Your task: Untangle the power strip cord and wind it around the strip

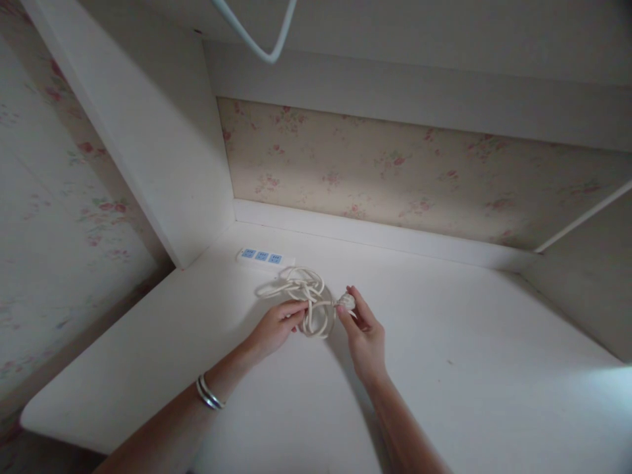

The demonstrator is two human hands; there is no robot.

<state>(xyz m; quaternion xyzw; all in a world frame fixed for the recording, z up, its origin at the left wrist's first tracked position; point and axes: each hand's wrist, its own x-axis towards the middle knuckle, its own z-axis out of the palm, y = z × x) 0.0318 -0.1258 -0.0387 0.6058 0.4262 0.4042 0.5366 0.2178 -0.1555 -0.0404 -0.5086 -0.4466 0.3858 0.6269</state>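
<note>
A white power strip (265, 258) with blue sockets lies near the back left corner of a white desk (444, 368). Its cream cable (306, 296) is piled in a tangled coil in front of it. My left hand (276, 324) pinches a strand of the coil at its near side; a silver bangle sits on that wrist. My right hand (363, 332) holds the cable's plug (346, 302) between thumb and fingers, just right of the coil.
A white side panel (162, 151) rises at the left and a low white ledge (375, 230) runs along the back under floral wallpaper (395, 164). A white hanger (261, 39) hangs overhead. The desk's rounded left edge drops off near the wallpapered wall.
</note>
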